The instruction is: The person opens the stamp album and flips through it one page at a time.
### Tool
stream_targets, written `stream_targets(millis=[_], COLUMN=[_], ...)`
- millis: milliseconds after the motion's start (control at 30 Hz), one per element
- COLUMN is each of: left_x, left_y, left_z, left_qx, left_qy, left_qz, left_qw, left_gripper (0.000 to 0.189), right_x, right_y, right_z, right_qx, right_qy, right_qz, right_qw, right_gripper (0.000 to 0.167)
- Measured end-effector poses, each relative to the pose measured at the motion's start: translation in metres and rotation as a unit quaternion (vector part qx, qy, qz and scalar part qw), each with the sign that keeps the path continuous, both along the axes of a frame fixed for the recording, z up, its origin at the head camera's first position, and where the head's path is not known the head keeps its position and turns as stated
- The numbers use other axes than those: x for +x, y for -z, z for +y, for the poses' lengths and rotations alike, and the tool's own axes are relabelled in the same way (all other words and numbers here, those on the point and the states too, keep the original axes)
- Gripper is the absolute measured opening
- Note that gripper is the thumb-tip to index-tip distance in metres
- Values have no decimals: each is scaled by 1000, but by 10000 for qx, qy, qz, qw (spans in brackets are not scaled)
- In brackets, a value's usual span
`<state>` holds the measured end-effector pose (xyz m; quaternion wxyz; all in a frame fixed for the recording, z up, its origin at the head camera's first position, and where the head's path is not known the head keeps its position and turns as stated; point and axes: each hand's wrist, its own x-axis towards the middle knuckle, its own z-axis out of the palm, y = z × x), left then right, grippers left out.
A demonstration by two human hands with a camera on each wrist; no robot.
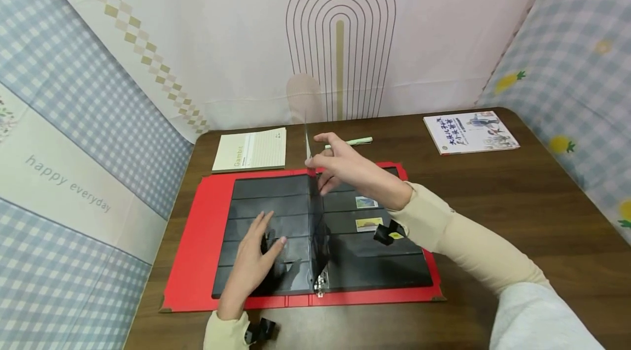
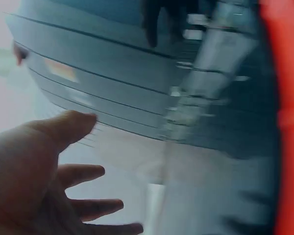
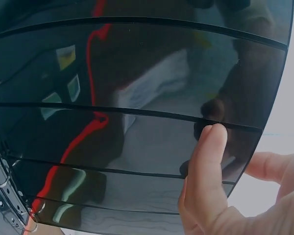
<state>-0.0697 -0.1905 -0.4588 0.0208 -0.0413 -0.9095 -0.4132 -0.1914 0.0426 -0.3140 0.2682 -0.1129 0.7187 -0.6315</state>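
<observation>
A red stamp album (image 1: 189, 246) lies spread on the table, with black pocket pages held by metal rings (image 1: 321, 282). My right hand (image 1: 355, 169) pinches the outer edge of one black page (image 1: 318, 235), which stands nearly upright in the head view. The right wrist view has the thumb and fingers on either side of that page (image 3: 152, 142). Over the left page (image 1: 268, 196), my left hand (image 1: 251, 262) has its fingers spread; whether it touches the page I cannot tell. Two stamps, one bluish (image 1: 366, 202) and one yellow (image 1: 368, 224), sit in the right page's pockets.
Behind the album's left side lies a cream notebook (image 1: 253, 148). A light green pen (image 1: 360, 141) lies behind the right hand. At the back right is an illustrated book (image 1: 470, 132). Fabric hangings surround the brown table (image 1: 493, 202).
</observation>
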Motion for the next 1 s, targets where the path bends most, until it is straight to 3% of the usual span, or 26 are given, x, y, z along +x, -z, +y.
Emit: stream_targets(millis=[100, 233, 333, 433, 633, 867, 1000], left_x=[2, 6, 7, 9, 13, 18, 19], left_y=[-23, -50, -64, -74, -81, -81, -81], left_z=[-1, 3, 8, 13, 11, 3, -3], left_qx=[305, 803, 972, 936, 1188, 1656, 1704], left_qy=[112, 607, 992, 1063, 804, 316, 192], left_qz=[272, 489, 674, 959, 1409, 1545, 1618], left_qw=[9991, 9937, 9880, 9853, 9796, 9735, 9718], left_gripper=[66, 62, 58, 55, 49, 46, 43], right_x=[-2, -4, -6, -7, -9, -10, -11], right_y=[0, 0, 3, 7, 18, 26, 31], right_z=[-7, -13, -14, -12, 0, 14, 22], right_qx=[126, 201, 152, 51, -68, 226, 338], right_qy=[-96, -279, -425, -644, -943, -849, -785], right_qz=[44, 99, 207, 330, 471, 650, 823], right_qw=[9999, 9994, 9988, 9974, 9944, 9940, 9929], right_gripper=[74, 75, 75, 70, 60, 55, 53])
